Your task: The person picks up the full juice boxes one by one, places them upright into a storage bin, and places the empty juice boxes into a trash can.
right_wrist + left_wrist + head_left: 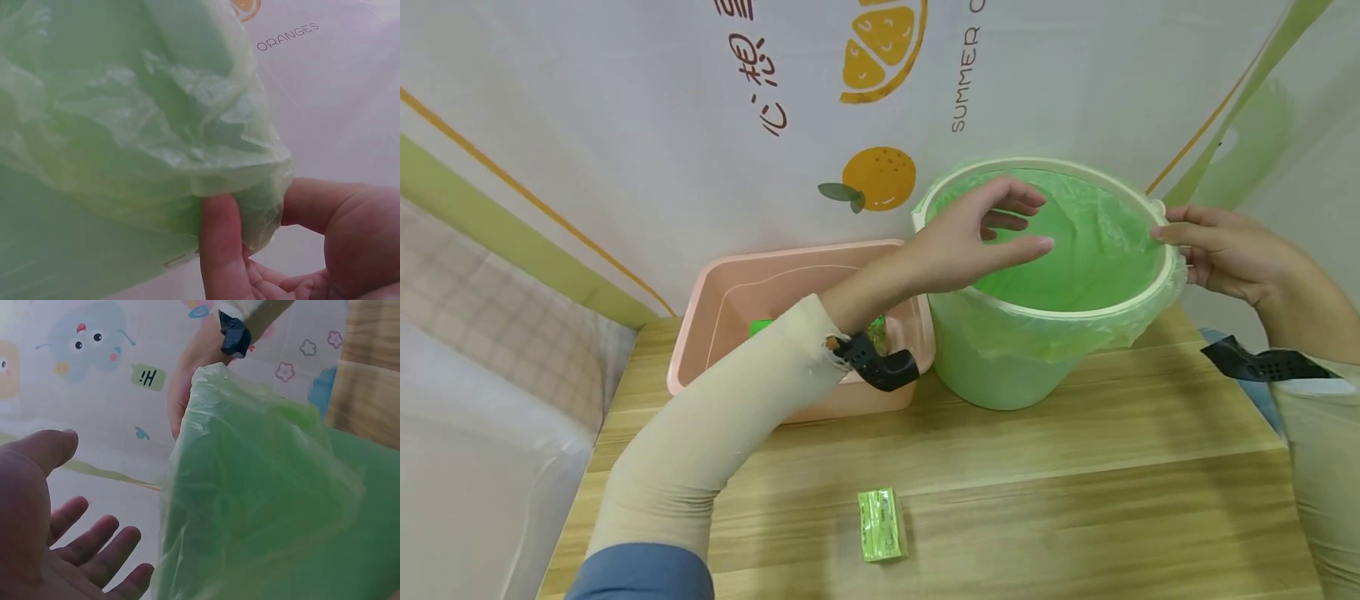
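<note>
A light green trash bin (1000,387) stands on the table, lined with a thin green trash bag (1067,337) folded down over its pale rim. My left hand (966,237) hovers above the bin's opening, fingers loosely bent and holding nothing. In the left wrist view its fingers (100,550) are spread apart from the bag. At the bin's right side, my right hand (1243,250) pinches the bag's folded edge at the rim between thumb and fingers. The right wrist view shows one finger (222,244) tucked against the bag's overhang.
Left of the bin sits a pink plastic basin (797,258) with green packets (760,326) inside, partly hidden by my left arm. A shiny green packet (882,525) lies on the wooden table (1075,500) in front. A printed curtain (625,125) hangs behind.
</note>
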Demonstrator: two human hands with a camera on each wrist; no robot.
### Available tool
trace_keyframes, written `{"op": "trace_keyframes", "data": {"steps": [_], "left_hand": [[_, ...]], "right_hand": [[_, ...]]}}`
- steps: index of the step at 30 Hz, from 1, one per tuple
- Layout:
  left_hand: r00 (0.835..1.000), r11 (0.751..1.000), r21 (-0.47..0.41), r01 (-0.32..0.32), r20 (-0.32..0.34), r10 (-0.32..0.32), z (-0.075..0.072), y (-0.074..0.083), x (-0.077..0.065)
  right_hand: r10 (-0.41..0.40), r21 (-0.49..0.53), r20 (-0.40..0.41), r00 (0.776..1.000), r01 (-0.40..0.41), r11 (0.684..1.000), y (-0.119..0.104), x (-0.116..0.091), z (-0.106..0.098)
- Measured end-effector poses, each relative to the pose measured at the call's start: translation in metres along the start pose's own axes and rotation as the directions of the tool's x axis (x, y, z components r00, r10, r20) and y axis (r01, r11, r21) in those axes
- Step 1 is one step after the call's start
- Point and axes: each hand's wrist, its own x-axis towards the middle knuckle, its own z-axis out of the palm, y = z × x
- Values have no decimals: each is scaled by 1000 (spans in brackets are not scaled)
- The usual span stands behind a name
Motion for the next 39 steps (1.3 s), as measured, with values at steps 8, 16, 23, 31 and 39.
{"op": "trace_keyframes", "data": {"steps": [8,16,23,31,39], "left_hand": [[987,983,123,-135,99,123,-16,-3,-65],[989,980,143,-142,58,135,-26,-45,-130],[991,990,68,-122,61,118,-25,-73,-186],[980,983,-9,-186,75,186,1,-118,-230],[967,991,-100,-86,230,107,32,-154,-242]], "right_hand": [[-16,15,12,1000,16,1000,-1,-1,0],[-8,6,-21,1000,8,1000,1,-1,2],[-4,-7,-45,999,3,1000,1,0,3],[-9,2,-29,1000,9,1000,3,-1,1],[-6,23,-30,1000,7,1000,2,1,3]]}}
